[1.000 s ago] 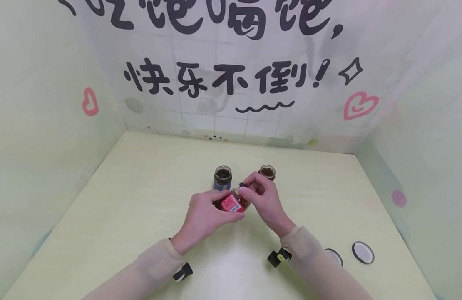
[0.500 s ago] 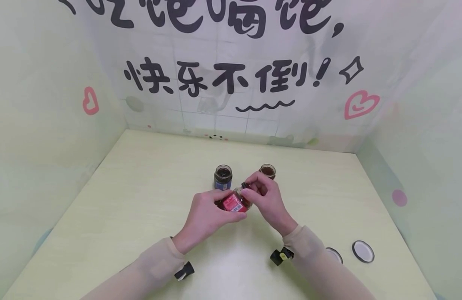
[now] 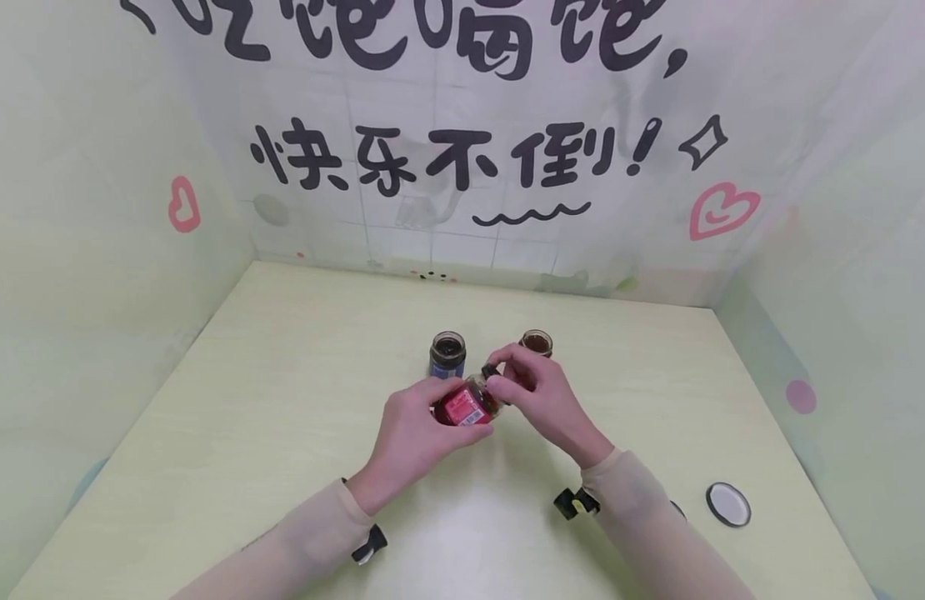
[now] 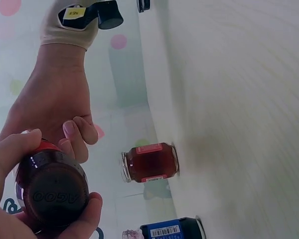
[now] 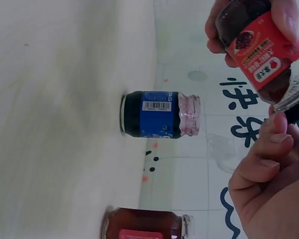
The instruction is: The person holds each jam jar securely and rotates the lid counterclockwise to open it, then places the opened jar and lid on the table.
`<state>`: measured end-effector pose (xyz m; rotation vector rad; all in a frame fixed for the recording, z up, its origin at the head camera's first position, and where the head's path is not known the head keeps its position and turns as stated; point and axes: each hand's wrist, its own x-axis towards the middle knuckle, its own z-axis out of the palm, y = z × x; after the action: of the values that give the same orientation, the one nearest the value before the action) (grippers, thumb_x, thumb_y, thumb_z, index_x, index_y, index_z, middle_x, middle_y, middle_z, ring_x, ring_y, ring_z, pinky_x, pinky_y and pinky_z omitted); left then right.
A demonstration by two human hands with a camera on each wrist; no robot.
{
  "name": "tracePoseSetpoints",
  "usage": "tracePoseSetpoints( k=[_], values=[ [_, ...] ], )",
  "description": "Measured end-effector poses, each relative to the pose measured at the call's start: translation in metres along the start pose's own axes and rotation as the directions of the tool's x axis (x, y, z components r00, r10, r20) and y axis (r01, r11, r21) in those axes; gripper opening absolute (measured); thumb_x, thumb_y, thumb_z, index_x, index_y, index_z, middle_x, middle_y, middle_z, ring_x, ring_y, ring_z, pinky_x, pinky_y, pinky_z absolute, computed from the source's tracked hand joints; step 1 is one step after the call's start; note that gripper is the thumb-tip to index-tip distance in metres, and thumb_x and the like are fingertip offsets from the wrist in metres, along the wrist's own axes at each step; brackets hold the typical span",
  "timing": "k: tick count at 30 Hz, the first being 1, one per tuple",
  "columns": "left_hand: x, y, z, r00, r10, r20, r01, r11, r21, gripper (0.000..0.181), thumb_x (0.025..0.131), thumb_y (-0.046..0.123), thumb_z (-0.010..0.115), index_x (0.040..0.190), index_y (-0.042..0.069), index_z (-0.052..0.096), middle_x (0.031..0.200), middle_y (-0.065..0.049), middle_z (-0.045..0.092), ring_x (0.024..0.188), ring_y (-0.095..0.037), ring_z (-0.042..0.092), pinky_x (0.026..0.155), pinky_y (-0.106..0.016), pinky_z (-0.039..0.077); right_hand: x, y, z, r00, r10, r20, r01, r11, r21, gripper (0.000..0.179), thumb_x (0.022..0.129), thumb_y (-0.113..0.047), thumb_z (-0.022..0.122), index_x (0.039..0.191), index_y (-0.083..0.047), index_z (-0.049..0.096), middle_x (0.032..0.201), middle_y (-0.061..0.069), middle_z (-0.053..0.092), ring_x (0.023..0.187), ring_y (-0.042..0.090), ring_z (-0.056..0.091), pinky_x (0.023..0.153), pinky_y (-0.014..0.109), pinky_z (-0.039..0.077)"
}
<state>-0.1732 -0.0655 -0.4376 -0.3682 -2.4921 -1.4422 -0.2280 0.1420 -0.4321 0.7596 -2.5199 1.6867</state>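
Note:
My left hand (image 3: 406, 437) grips a glass jar (image 3: 464, 407) of dark contents with a red label, raised off the table and tilted with its mouth to the upper right. In the left wrist view its dark embossed base faces the camera. My right hand (image 3: 541, 400) pinches a black-edged lid (image 5: 295, 108) at the mouth of this jar. In the head view the fingers partly cover the lid (image 3: 492, 372). Just behind the hands stand a lidless blue-labelled jar (image 3: 447, 358) and a lidless jar with reddish-brown contents (image 3: 537, 342), the latter partly hidden by my right hand.
A loose lid (image 3: 728, 505) lies white side up on the right of the pale table (image 3: 297, 358). Another lid (image 3: 678, 509) is nearly covered by my right sleeve. A printed wall sheet (image 3: 462, 242) rises behind the table, with side walls left and right.
My right wrist and forearm have shifted slightly to the right, hiding more of the nearer lid on the table. The left hand keeps its hold on the red-labelled jar almost in place.

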Motion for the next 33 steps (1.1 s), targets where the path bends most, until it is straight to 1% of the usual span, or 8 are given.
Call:
tracePoseSetpoints(
  k=[4,6,9,13,16,23,27,33],
  values=[
    [-0.001,-0.001,0.0,0.998,0.051,-0.037,-0.05,0.998,0.028,0.048,0.066,0.03,0.096,0.107,0.018,0.075,0.092,0.01,0.067,0.076,-0.006,0.062,0.062,-0.025,0.054,0.0,-0.009,-0.007,0.998,0.06,0.013,-0.058,0.993,-0.1,0.021,0.1,-0.045,0.059,0.111,-0.031,0.069,0.077,0.002,0.06,0.069,0.024,0.057,0.058,0.038,0.05],
    [-0.002,-0.001,0.0,0.997,0.069,-0.041,-0.067,0.997,0.044,0.049,0.066,0.03,0.096,0.107,0.017,0.075,0.092,0.01,0.067,0.076,-0.006,0.061,0.062,-0.025,0.054,-0.001,-0.014,-0.009,0.996,0.093,0.012,-0.091,0.988,-0.128,0.025,0.099,-0.052,0.057,0.107,-0.032,0.07,0.077,0.001,0.062,0.069,0.023,0.058,0.056,0.039,0.05],
    [-0.003,-0.001,0.0,0.997,0.073,-0.028,-0.071,0.995,0.065,0.049,0.066,0.031,0.096,0.108,0.016,0.075,0.093,0.01,0.067,0.077,-0.005,0.061,0.063,-0.024,0.054,-0.001,-0.02,-0.009,0.991,0.132,0.014,-0.129,0.98,-0.153,0.028,0.095,-0.058,0.06,0.1,-0.033,0.071,0.073,0.001,0.062,0.066,0.02,0.056,0.055,0.038,0.048],
    [-0.006,0.0,0.0,0.998,0.061,-0.013,-0.06,0.996,0.073,0.049,0.067,0.031,0.095,0.109,0.015,0.074,0.094,0.009,0.067,0.079,-0.006,0.061,0.064,-0.024,0.054,-0.002,-0.024,-0.008,0.988,0.155,0.022,-0.15,0.977,-0.149,0.026,0.091,-0.057,0.068,0.097,-0.032,0.073,0.067,0.002,0.061,0.059,0.02,0.053,0.053,0.036,0.047],
    [-0.007,0.0,0.0,0.998,0.057,-0.009,-0.056,0.996,0.076,0.049,0.068,0.03,0.095,0.109,0.016,0.074,0.095,0.008,0.067,0.08,-0.006,0.061,0.065,-0.024,0.054,-0.003,-0.025,-0.008,0.986,0.166,0.034,-0.16,0.978,-0.131,0.024,0.09,-0.053,0.07,0.096,-0.03,0.073,0.065,0.005,0.059,0.055,0.022,0.052,0.049,0.035,0.047],
    [-0.009,0.0,-0.001,0.999,0.036,-0.001,-0.036,0.997,0.066,0.048,0.068,0.028,0.095,0.11,0.017,0.074,0.096,0.008,0.067,0.081,-0.007,0.062,0.066,-0.024,0.054,-0.005,-0.025,-0.009,0.982,0.179,0.058,-0.174,0.981,-0.088,0.026,0.088,-0.049,0.075,0.104,-0.029,0.073,0.072,0.014,0.062,0.056,0.025,0.056,0.052,0.04,0.051],
    [-0.009,0.0,-0.002,1.0,0.016,0.005,-0.016,0.998,0.053,0.048,0.068,0.028,0.095,0.109,0.018,0.074,0.097,0.008,0.067,0.081,-0.007,0.063,0.067,-0.024,0.055,-0.007,-0.024,-0.01,0.983,0.168,0.076,-0.161,0.983,-0.087,0.028,0.087,-0.051,0.075,0.108,-0.033,0.072,0.074,0.011,0.064,0.058,0.025,0.058,0.055,0.045,0.053],
    [-0.009,0.0,-0.003,1.0,-0.019,0.02,0.018,0.999,0.028,0.047,0.067,0.028,0.095,0.109,0.02,0.075,0.097,0.009,0.068,0.081,-0.008,0.063,0.066,-0.025,0.055,-0.008,-0.024,-0.011,0.981,0.167,0.1,-0.158,0.983,-0.098,0.032,0.086,-0.054,0.075,0.111,-0.034,0.071,0.076,0.005,0.066,0.064,0.025,0.06,0.059,0.043,0.055]
  ],
)
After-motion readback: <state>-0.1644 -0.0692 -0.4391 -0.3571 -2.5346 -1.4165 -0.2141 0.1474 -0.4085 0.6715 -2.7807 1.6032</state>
